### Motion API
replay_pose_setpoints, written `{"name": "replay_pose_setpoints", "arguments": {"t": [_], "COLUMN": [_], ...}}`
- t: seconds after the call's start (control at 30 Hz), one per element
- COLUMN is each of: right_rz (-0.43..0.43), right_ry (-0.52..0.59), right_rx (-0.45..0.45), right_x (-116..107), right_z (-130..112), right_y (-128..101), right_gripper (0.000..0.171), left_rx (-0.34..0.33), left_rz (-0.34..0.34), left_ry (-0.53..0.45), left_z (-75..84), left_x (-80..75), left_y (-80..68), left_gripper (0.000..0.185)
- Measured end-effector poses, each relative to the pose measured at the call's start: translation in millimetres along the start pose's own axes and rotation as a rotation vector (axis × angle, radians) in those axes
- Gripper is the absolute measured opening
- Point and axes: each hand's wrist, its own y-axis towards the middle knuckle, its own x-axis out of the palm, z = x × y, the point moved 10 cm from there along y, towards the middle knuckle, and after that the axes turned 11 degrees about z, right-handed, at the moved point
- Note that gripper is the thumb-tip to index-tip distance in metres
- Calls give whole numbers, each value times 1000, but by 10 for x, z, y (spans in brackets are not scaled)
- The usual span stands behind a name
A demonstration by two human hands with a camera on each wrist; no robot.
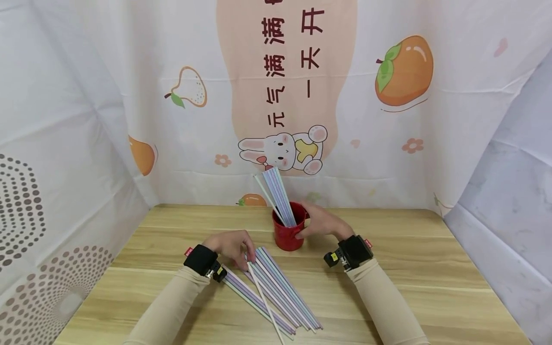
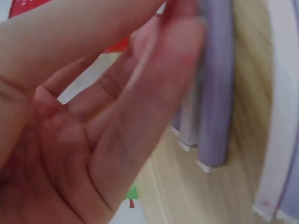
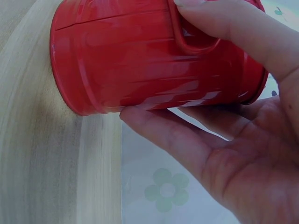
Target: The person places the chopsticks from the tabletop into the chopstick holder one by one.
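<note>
Near the table's middle, my left hand (image 1: pixel 233 245) pinches the upper end of a pale white straw (image 1: pixel 265 302), which slants toward the front edge. Beneath and beside it lie loose pastel straws (image 1: pixel 284 292) in two bunches. In the left wrist view a purple straw (image 2: pixel 216 93) with a jagged end shows beside the fingers; the fingertips are partly hidden. My right hand (image 1: pixel 321 221) grips a red bucket (image 1: pixel 288 238) from its right side. The right wrist view shows the thumb on the handle loop of that bucket (image 3: pixel 131 60). A bundle of straws (image 1: pixel 278 194) leans inside it.
The wooden table (image 1: pixel 396 273) ends at the back against a white printed cloth (image 1: pixel 185 143). More cloth hangs at the left and right sides. A camera band (image 1: pixel 354 251) is strapped to each wrist.
</note>
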Motion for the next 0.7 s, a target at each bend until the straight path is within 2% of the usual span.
{"name": "replay_pose_setpoints", "arguments": {"t": [0.27, 0.43, 0.57, 0.7], "right_rz": [-2, -3, -5, -1], "right_ry": [7, 16, 19, 9], "right_rx": [20, 14, 13, 19], "right_x": [8, 9, 12, 4], "right_z": [6, 0, -3, -5], "right_y": [1, 1, 0, -4], "right_gripper": [94, 95, 95, 95], "left_rx": [43, 93, 113, 85], "left_rz": [48, 50, 47, 41], "left_ry": [91, 148, 145, 102], "left_z": [21, 58, 83, 73], "left_x": [-9, -23, -37, -67], "left_y": [15, 5, -30, -76], "left_gripper": [12, 8, 5, 5]}}
